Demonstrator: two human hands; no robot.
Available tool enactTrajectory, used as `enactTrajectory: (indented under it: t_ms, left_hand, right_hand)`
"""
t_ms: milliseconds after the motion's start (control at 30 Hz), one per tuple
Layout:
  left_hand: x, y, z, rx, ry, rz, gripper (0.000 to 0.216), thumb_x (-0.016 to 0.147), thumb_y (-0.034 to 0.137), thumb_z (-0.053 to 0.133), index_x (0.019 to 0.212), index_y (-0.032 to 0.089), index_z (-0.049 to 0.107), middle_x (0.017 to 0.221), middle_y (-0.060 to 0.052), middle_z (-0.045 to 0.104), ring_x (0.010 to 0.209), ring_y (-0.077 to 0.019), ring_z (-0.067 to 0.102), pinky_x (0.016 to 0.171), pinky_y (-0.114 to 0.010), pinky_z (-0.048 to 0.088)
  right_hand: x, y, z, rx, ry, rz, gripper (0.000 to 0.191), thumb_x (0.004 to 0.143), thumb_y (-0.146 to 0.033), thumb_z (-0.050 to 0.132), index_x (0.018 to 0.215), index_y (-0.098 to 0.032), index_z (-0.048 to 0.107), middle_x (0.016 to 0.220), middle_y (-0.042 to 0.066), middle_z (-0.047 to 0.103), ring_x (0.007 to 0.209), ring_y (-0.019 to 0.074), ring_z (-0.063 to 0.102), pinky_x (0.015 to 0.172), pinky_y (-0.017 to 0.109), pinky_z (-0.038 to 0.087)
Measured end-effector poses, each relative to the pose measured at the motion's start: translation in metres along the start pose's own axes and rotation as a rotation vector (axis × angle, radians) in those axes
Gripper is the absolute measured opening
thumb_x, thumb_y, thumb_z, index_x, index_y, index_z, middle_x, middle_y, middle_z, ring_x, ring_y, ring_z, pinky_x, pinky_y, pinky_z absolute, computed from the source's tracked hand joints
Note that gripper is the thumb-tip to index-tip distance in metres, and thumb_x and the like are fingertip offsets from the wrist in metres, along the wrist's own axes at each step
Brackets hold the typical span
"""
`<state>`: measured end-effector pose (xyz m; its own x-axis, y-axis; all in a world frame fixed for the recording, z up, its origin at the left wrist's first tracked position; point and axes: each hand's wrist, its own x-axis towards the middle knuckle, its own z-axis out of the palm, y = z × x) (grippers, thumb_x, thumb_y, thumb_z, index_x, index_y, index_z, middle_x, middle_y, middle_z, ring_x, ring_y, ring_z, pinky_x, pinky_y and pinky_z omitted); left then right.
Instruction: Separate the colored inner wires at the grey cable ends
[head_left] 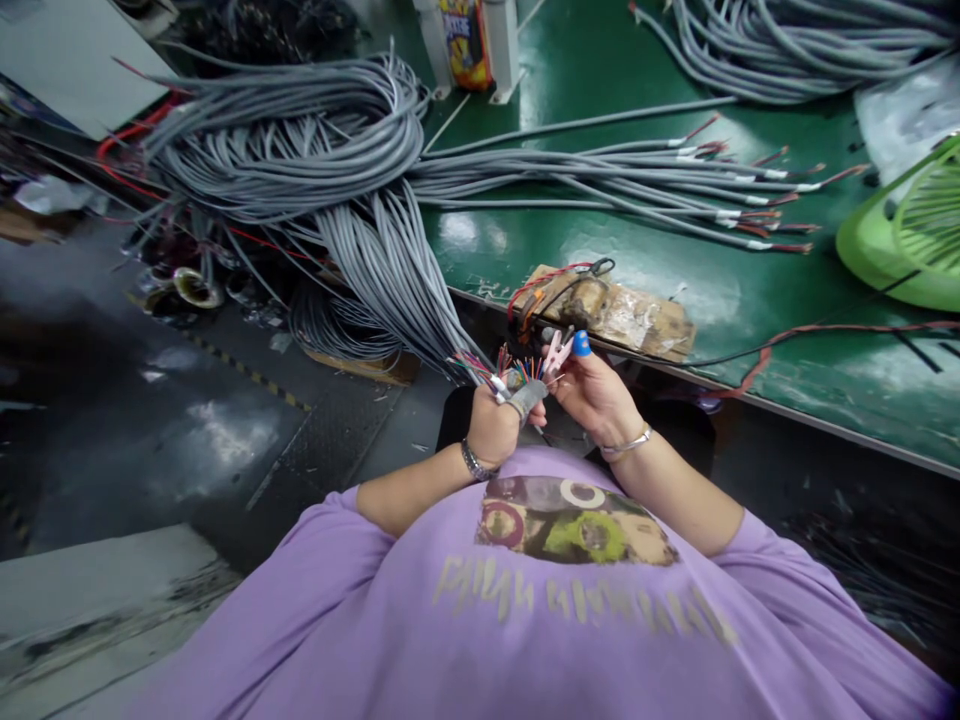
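left hand: closed in a fist around the cable ends, a grey finger wrap on the forefinger, held in front of the chest just off the worktop edge.
right hand: fingers pinched shut on a small pink tool; whether it is a snip or a clip is too small to tell. a blue fingertip cover sits on one raised finger.
coloured wires: thin cores fanning up out of the left fist, just beside the pink tool's tip; touching or not, i cannot tell.
doing it well, by my judgement: keep the fist tight and low on the sheaths so the cores stand apart, and single out one core at a time with the wrapped forefinger so neighbours stay out of the tool.
risk, as i judge it: the cores crowd together, so the tool could catch two at once; the weight of the hanging cables may tug the ends out of line.
grey cable bundle: runs from the fist up and left, draped over the worktop edge into a large coil.
taped block: at the worktop edge just beyond the hands, with red and black leads on it.
worktop: green and glossy, carrying more stripped cables farther back.
green fan: at the far right, well apart from the hands.
floor: dark, to the left below the coil.
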<state>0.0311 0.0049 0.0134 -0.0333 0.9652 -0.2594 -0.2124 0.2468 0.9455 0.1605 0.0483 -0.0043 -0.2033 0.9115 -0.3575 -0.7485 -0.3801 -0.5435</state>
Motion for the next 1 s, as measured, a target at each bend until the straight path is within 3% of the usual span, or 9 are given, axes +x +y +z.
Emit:
enactTrajectory:
  t_ms: [333,600,833,1000]
  left_hand:
    - [0.0,-0.004,-0.004,0.03,-0.001,0.009,0.032,0.068,0.042,0.079,0.063,0.016,0.061,0.05,0.002,0.062,0.04,-0.0104,0.057,0.042,-0.022,0.052]
    - [-0.007,-0.009,-0.014,0.012,-0.033,0.07,0.037,0.07,0.05,0.077,0.067,0.016,0.063,0.055,0.0,0.065,0.043,-0.0104,0.059,0.045,-0.022,0.052]
    - [-0.004,-0.004,-0.009,-0.004,0.014,0.105,0.037,0.071,0.051,0.077,0.068,0.017,0.062,0.056,0.001,0.065,0.042,-0.01,0.059,0.043,-0.021,0.051]
    - [0.003,-0.005,-0.003,-0.006,0.037,0.13,0.035,0.071,0.048,0.078,0.069,0.016,0.064,0.056,0.0,0.066,0.044,-0.0103,0.06,0.044,-0.021,0.053]
  right_hand:
    - [0.001,0.004,-0.002,0.054,-0.006,0.01,0.03,0.075,-0.048,0.082,0.079,-0.02,0.07,0.077,-0.001,0.074,0.063,0.0094,0.061,0.057,0.022,0.047]
    - [-0.004,-0.002,-0.003,-0.014,-0.094,0.126,0.052,0.08,-0.072,0.061,0.08,-0.021,0.067,0.078,0.001,0.071,0.061,0.0108,0.058,0.055,0.023,0.046]
    - [-0.005,-0.009,0.001,-0.091,-0.059,0.075,0.034,0.085,-0.052,0.069,0.086,-0.018,0.071,0.073,0.0,0.069,0.057,0.0086,0.054,0.054,0.021,0.045]
    - [-0.002,-0.003,-0.004,-0.065,-0.058,0.017,0.042,0.083,-0.061,0.068,0.078,-0.02,0.068,0.07,0.0,0.067,0.059,0.0102,0.056,0.055,0.022,0.047]
